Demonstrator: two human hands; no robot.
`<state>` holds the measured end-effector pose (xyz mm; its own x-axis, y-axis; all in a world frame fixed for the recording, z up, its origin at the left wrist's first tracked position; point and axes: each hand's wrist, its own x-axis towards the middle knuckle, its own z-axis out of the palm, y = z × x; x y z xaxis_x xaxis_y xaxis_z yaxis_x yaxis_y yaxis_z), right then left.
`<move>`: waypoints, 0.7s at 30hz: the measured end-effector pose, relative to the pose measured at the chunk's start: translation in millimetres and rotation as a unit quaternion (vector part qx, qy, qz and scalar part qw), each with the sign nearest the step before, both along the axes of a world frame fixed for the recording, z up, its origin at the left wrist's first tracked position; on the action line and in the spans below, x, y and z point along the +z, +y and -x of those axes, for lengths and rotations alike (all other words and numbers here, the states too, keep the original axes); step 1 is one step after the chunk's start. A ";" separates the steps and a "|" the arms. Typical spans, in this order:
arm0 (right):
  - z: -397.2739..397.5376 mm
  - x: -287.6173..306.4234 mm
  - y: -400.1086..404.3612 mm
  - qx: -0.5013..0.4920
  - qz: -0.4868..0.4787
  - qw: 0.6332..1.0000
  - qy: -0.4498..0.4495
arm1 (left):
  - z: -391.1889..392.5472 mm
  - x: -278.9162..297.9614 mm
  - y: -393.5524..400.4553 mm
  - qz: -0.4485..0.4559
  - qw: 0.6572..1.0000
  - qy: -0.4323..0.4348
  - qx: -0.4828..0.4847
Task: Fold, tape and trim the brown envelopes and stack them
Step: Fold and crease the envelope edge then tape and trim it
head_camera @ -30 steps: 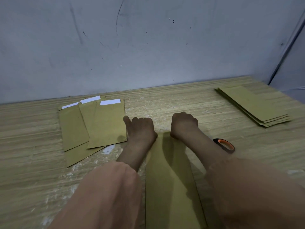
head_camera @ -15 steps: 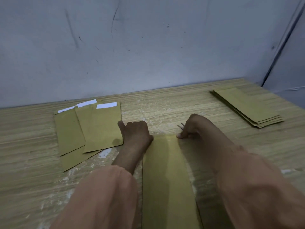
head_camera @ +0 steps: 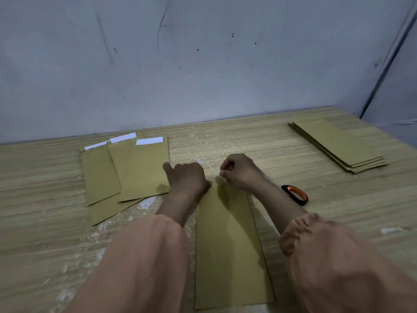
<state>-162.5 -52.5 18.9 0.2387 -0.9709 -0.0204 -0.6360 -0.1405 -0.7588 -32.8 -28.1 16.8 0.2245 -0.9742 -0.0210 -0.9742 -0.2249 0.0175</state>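
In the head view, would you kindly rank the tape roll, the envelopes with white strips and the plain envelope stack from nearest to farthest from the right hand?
From the right hand:
1. Tape roll, just to its right, beside the forearm.
2. Envelopes with white strips, to the left, beyond the left hand.
3. Plain envelope stack, far right, near the wall.

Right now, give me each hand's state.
Left hand: fingers curled, knuckles pressing the brown envelope.
Right hand: fingers curled at its far edge; grip unclear.
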 end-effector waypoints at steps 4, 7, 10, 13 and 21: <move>-7.3 -16.1 2.1 0.030 -0.003 0.999 -0.023 | 0.5 2.4 4.7 -0.011 1.000 -0.008 -0.020; -7.0 -22.8 3.4 0.037 0.009 0.999 -0.015 | -4.9 4.0 8.9 -0.024 0.999 -0.008 -0.045; -6.0 -22.7 2.3 0.048 0.007 0.999 -0.015 | -11.7 7.5 8.9 -0.051 0.997 0.034 -0.046; -4.7 -21.3 1.4 0.054 -0.006 0.998 -0.024 | -15.3 10.2 6.1 -0.073 0.994 0.075 -0.027; -7.5 -13.7 0.5 0.043 -0.040 0.998 -0.008 | -20.2 10.2 0.4 -0.045 0.994 0.101 0.001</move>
<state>-155.1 -52.0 5.1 0.3224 -0.9420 -0.0934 -0.6117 -0.1320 -0.7800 -12.6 -27.6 27.0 0.2096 -0.9659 -0.1521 -0.9524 -0.2369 0.1921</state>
